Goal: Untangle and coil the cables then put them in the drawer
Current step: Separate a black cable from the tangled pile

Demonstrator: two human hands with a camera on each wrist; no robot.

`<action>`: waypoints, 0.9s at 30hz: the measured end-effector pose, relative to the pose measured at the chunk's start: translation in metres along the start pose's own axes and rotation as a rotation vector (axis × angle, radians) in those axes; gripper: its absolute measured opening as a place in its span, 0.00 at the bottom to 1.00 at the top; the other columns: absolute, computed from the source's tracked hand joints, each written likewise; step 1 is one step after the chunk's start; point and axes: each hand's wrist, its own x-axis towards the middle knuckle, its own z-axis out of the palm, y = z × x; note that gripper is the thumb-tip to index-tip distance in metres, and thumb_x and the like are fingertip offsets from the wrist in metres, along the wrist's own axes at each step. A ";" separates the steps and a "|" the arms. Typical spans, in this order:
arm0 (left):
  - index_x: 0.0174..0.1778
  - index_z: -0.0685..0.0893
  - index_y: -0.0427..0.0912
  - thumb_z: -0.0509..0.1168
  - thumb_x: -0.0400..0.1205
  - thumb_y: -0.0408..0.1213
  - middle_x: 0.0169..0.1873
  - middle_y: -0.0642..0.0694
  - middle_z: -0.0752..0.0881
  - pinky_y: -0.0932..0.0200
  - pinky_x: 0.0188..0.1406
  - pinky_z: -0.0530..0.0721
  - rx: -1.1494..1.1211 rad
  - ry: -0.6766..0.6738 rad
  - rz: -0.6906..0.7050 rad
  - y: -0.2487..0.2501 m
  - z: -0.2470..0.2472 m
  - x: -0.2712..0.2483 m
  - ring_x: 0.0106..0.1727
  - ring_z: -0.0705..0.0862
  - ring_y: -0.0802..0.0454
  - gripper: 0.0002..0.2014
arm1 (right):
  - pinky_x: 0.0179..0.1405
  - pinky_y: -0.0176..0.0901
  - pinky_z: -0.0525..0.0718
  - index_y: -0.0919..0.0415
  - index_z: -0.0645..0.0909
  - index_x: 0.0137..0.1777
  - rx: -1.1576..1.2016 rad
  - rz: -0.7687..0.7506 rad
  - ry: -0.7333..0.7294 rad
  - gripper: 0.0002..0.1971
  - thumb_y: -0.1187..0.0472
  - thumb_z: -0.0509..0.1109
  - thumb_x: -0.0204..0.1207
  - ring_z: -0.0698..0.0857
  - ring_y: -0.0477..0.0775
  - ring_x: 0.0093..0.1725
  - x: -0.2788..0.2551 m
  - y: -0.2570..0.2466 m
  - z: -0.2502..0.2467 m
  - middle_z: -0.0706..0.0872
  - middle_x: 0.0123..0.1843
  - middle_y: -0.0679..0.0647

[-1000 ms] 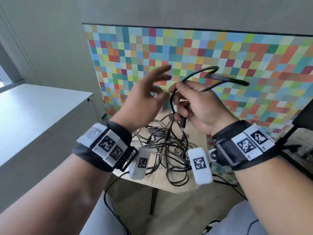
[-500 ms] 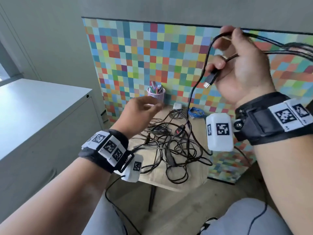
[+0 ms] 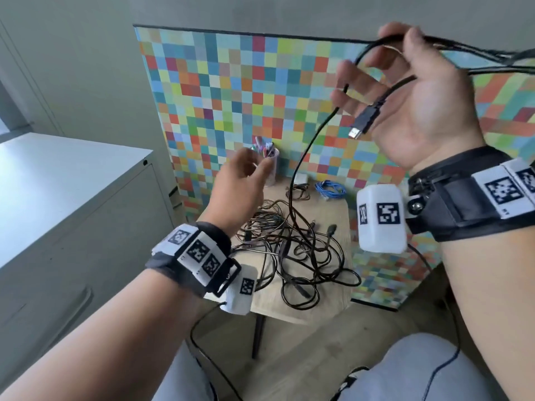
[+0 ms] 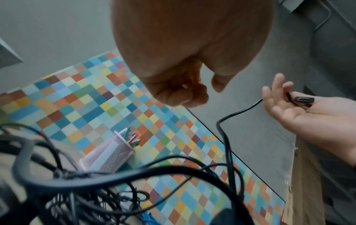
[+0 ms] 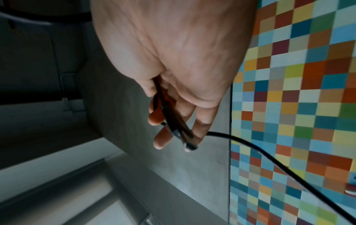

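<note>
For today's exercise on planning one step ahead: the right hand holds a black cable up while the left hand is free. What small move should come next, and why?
Probably the left hand, which holds nothing, should take the hanging black cable below the right hand and guide it up out of the tangle. The cable runs from the raised hand down into the pile on the small table, so it is not yet free to coil.

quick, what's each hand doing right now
Left hand: loosely curled, holding nothing, above the cable tangle.
Right hand: raised, holding loops of the black cable.
</note>
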 end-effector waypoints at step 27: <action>0.45 0.79 0.43 0.51 0.95 0.39 0.21 0.54 0.65 0.64 0.18 0.58 -0.442 0.133 0.225 0.073 -0.037 0.001 0.20 0.58 0.58 0.16 | 0.59 0.53 0.86 0.14 0.45 0.82 -1.609 0.179 -0.510 0.45 0.60 0.68 0.87 0.86 0.49 0.56 -0.045 0.076 -0.039 0.85 0.69 0.43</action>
